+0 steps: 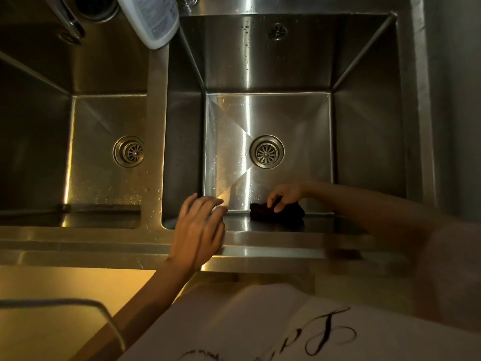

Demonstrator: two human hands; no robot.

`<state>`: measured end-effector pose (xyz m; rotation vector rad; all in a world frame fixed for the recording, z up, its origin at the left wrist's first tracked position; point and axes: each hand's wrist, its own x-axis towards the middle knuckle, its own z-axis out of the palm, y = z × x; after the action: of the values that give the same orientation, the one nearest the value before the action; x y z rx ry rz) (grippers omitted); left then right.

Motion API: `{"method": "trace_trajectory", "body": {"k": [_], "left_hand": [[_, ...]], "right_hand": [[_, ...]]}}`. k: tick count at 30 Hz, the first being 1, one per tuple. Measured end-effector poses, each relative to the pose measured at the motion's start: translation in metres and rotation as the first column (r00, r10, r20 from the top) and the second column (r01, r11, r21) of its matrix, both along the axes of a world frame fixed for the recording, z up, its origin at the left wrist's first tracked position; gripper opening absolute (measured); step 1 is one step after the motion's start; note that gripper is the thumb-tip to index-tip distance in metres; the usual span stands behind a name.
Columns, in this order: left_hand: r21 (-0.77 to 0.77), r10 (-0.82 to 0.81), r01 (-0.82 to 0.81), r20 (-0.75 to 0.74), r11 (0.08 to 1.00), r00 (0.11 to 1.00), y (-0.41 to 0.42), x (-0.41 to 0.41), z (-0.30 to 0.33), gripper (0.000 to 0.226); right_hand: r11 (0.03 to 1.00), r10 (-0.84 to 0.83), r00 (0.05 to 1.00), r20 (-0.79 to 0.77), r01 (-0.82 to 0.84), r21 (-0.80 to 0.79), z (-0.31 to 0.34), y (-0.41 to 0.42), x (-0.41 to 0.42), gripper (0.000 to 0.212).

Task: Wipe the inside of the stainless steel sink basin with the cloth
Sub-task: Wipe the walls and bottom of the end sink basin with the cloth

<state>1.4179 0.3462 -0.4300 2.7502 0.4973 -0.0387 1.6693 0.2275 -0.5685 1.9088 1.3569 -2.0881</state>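
Both hands are at the near side of the right-hand sink basin [268, 121], but only one is working. Reaching down into it from 4 o'clock, the right hand [285, 195] has its fingers curled down over the top of the dark cloth [277, 213], pressing it more than pinching it; whether the thumb closes underneath cannot be told. Fingers loosely spread and holding nothing, the left hand [199, 229] rests over the front rim [273, 239] at the basin's 7 o'clock corner, seemingly as a brace. Bunched into a lump whose longer side runs along the near wall, the cloth sits on the basin floor at about 6 o'clock from the drain [266, 151], close to it but not touching. Nearly all of the unwiped floor therefore lies away from the person, toward 12 o'clock, with the droplet-speckled patch at 9 to 10 o'clock of the drain. My judgement is that the coming stroke is a push away from the body by the right hand, past the drain on either side, since that hand is already on the cloth and the left is well apart from it.
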Motion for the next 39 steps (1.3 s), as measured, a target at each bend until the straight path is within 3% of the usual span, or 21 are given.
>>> {"method": "trace_trajectory", "body": {"k": [10, 18, 26, 33, 39], "left_hand": [[-0.022, 0.037, -0.038, -0.043, 0.999, 0.998, -0.002, 0.003, 0.008, 0.035], [-0.024, 0.078, -0.080, -0.060, 0.997, 0.995, -0.002, 0.003, 0.008, 0.036], [-0.011, 0.070, -0.071, -0.088, 0.997, 0.994, -0.001, 0.002, 0.005, 0.036], [-0.018, 0.086, -0.088, -0.094, 0.996, 0.992, -0.001, 0.003, 0.004, 0.035], [-0.015, 0.084, -0.086, -0.102, 0.996, 0.991, -0.002, 0.004, 0.008, 0.036]], "right_hand": [[0.994, 0.044, 0.969, -0.242, -0.018, 0.111, 0.132, -0.011, 0.028, 0.025], [0.994, -0.015, 0.988, -0.154, 0.032, 0.109, 0.063, 0.014, -0.004, 0.031], [0.996, 0.077, 0.996, 0.036, -0.078, 0.048, -0.010, 0.036, -0.028, 0.037], [0.979, 0.047, 0.998, -0.050, -0.036, 0.203, 0.050, 0.011, -0.016, 0.032], [0.973, 0.040, 0.988, -0.149, -0.005, 0.231, 0.128, -0.012, 0.011, 0.025]]}}
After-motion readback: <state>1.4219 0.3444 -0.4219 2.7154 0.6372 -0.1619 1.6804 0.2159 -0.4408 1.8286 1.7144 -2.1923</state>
